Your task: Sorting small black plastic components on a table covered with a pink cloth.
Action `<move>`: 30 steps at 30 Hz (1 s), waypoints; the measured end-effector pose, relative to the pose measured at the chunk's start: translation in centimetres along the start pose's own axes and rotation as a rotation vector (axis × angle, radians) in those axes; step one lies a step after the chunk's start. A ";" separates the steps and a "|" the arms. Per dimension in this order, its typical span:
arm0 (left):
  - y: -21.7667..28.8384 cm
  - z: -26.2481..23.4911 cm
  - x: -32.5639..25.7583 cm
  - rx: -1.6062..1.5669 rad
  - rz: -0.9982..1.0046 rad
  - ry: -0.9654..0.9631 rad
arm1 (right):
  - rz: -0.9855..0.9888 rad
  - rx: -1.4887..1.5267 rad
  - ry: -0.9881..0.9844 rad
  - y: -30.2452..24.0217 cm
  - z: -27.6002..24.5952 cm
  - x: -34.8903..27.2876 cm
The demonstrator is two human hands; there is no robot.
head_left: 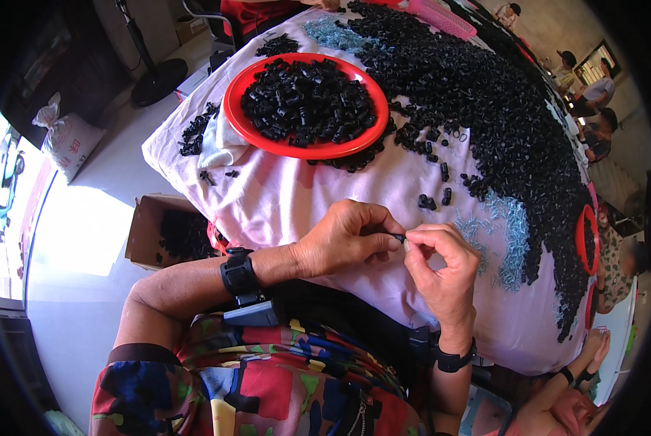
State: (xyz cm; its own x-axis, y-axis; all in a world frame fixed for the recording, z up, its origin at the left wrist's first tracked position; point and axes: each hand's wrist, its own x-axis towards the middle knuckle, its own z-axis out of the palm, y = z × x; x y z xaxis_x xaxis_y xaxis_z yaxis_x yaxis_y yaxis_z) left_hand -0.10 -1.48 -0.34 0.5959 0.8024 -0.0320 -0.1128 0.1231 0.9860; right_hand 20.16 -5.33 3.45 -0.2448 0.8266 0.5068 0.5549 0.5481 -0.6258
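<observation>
My left hand [351,231] pinches a small black plastic part [398,237] between thumb and fingertips. From the other side, my right hand [442,263] closes its thumb and forefinger at the end of the same part. Whether the right fingertips hold a second, smaller piece is too small to tell. Both hands are above the near edge of a table covered with a pale pink cloth [267,190]. Just beyond them lie a few loose black parts [436,198]. To the right of my right hand is a scatter of small light-blue pieces [513,240].
A red basin [237,122] heaped with black parts stands on a white cloth [221,145]. A large pile of black parts [478,94] spreads along the right. At the left, a cardboard box [145,231] holds more. Another person's hands [596,349] show at lower right.
</observation>
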 end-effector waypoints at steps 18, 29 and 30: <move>-0.4 0.7 0.2 0.091 -0.010 0.060 | 0.136 0.003 -0.004 0.1 0.6 -0.4; 0.4 -0.5 0.2 -0.191 -0.155 -0.033 | -0.036 -0.142 -0.028 -0.6 0.8 0.0; 0.6 -0.5 0.2 -0.189 -0.155 -0.030 | -0.034 -0.132 -0.020 -0.6 0.9 0.0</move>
State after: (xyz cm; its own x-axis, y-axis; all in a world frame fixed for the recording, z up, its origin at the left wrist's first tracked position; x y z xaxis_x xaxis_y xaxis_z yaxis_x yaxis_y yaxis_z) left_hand -0.43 -0.96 0.18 0.6407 0.7481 -0.1726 -0.1636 0.3526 0.9213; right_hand 19.15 -5.56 3.29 -0.2801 0.8108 0.5139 0.6452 0.5555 -0.5246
